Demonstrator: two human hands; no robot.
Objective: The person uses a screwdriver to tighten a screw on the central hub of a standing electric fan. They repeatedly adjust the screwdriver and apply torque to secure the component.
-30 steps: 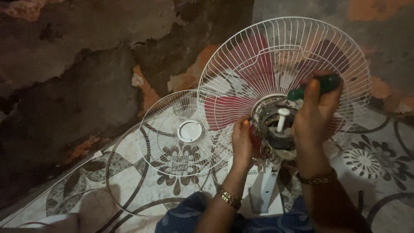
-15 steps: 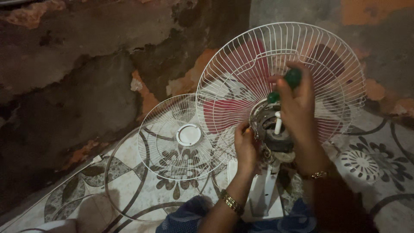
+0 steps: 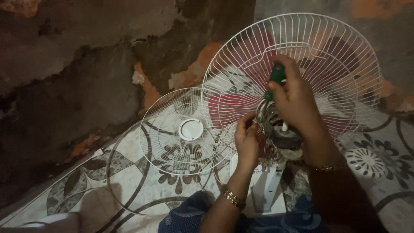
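The right hand (image 3: 297,101) is closed around a green-handled screwdriver (image 3: 275,80), its grip pressed tight about the handle, with the tool pointing down toward the fan motor (image 3: 280,131) just below the fingers. The left hand (image 3: 246,140) sits just left of the motor, fingers curled in and pinching at something small on the motor's edge; what exactly it pinches is too small to tell. Both wrists wear gold bangles.

Behind both hands stands the rear fan guard (image 3: 302,39), a white wire cage, upright and tilted slightly back, with the red fan blades (image 3: 228,103) showing through the wires, beyond the guard. Below the motor, between the two forearms, the white fan stand (image 3: 265,185) runs down toward the person's lap, where dark blue patterned cloth (image 3: 185,218) lies.

Well to the left of the left hand, the front fan guard (image 3: 181,129) rests apart on the floor, leaning toward the wall, its round white centre cap facing the camera. A thin white ring (image 3: 115,181) lies flat around its lower part. The floor (image 3: 371,162) is tiled with a dark flower pattern, and the rough, peeling wall (image 3: 86,64) rises behind everything
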